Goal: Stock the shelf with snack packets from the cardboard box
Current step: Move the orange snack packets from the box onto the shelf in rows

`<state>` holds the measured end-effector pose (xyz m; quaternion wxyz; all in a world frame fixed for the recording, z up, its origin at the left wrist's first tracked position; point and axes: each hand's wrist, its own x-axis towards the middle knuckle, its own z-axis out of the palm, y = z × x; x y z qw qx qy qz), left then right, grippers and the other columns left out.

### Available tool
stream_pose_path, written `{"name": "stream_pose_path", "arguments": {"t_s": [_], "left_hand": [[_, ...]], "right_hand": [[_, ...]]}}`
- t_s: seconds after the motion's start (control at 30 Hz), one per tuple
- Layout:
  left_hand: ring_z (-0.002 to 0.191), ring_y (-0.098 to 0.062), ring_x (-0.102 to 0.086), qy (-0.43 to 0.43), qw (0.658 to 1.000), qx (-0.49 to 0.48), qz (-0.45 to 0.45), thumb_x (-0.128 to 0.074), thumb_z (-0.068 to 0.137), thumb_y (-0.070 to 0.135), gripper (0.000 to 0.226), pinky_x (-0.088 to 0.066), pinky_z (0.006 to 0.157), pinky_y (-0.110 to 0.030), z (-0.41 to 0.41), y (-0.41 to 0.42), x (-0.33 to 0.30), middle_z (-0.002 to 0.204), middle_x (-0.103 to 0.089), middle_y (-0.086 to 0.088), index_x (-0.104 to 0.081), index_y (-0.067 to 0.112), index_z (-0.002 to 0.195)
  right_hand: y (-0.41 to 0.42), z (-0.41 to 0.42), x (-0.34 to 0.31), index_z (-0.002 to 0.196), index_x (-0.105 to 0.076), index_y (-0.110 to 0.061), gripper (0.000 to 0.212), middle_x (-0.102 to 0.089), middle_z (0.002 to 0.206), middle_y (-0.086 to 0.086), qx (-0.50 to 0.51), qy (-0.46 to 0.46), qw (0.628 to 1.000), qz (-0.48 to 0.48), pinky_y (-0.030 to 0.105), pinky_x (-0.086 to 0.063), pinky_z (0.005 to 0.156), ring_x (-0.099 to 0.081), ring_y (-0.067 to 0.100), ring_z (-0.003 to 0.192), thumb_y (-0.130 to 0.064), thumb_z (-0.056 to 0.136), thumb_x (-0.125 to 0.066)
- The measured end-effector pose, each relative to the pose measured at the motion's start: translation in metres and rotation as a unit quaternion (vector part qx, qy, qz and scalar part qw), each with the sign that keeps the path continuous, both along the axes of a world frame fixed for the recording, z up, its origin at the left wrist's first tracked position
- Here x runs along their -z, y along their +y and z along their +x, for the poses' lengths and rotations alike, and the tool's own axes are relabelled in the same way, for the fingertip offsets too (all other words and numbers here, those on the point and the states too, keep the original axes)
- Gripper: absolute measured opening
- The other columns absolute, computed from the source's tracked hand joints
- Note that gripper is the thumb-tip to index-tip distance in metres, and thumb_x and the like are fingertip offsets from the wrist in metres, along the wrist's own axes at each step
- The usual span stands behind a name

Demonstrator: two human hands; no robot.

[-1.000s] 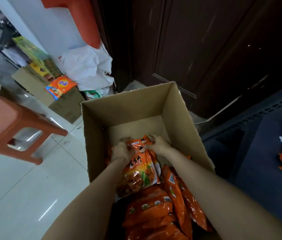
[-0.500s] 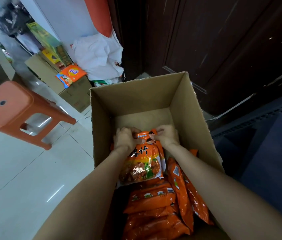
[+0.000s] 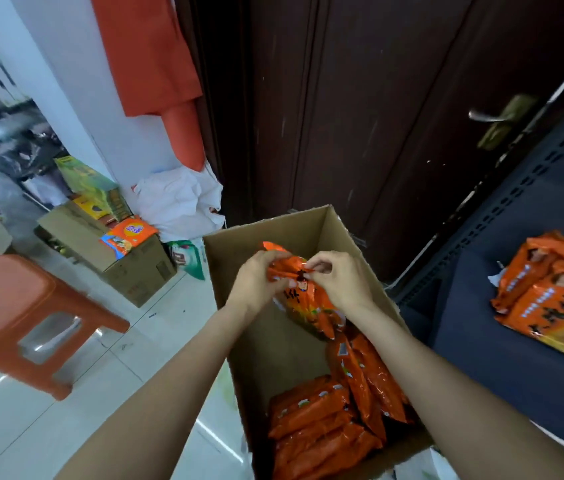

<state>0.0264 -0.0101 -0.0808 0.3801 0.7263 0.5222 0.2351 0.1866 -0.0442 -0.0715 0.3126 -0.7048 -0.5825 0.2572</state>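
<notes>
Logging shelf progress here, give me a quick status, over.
Left hand and right hand both pinching the top of one orange snack packet, held above the cardboard box. Packets already on shelf. Nothing blocking.

An orange plastic stool (image 3: 13, 306) stands on the pale tiled floor (image 3: 48, 427). A white bag (image 3: 180, 202) slumps beside a dark wooden door (image 3: 360, 116) with a metal handle (image 3: 488, 116).

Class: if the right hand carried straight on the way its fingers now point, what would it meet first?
The right hand points leftward, so it would probably meet the left hand gripping the same snack packet; depth is unclear.
</notes>
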Motion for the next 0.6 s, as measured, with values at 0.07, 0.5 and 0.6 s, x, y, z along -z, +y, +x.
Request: {"name": "stream_pose_path", "arguments": {"t_s": [0.07,0.5,0.6], "left_hand": [[0.12,-0.018,-0.047,0.008,0.999,0.03,0.042,-0.079,0.072,0.022,0.062,-0.035,0.097,-0.022,-0.006,-0.006,-0.018,0.128,-0.053,-0.002,-0.053,0.024,0.128],[0.143,-0.01,-0.016,0.007,0.937,0.203,0.283,-0.076,0.072,0.038,0.087,-0.005,0.117,-0.04,0.088,-0.062,-0.141,0.15,-0.031,0.009,-0.028,0.032,0.144],[0.139,-0.011,-0.026,-0.016,0.918,0.25,0.307,-0.074,0.075,0.033,0.077,-0.014,0.118,-0.04,0.138,-0.087,-0.155,0.146,-0.039,0.008,-0.034,0.031,0.141]], "right_hand": [[-0.01,0.001,-0.026,0.078,-0.07,-0.026,0.013,-0.067,0.08,-0.007,0.019,-0.03,0.998,0.048,0.03,-0.051,0.074,-0.062,0.006,0.075,-0.014,0.074,-0.074],[-0.138,0.078,-0.165,0.077,-0.065,-0.028,0.021,-0.064,0.08,-0.008,0.146,-0.072,0.958,0.237,0.016,-0.046,0.072,-0.059,0.0,0.075,-0.009,0.076,-0.073],[-0.179,0.116,-0.174,0.079,-0.067,-0.024,0.014,-0.065,0.081,-0.008,0.185,-0.092,0.949,0.238,0.025,-0.05,0.076,-0.06,0.006,0.078,-0.011,0.078,-0.071]]}}
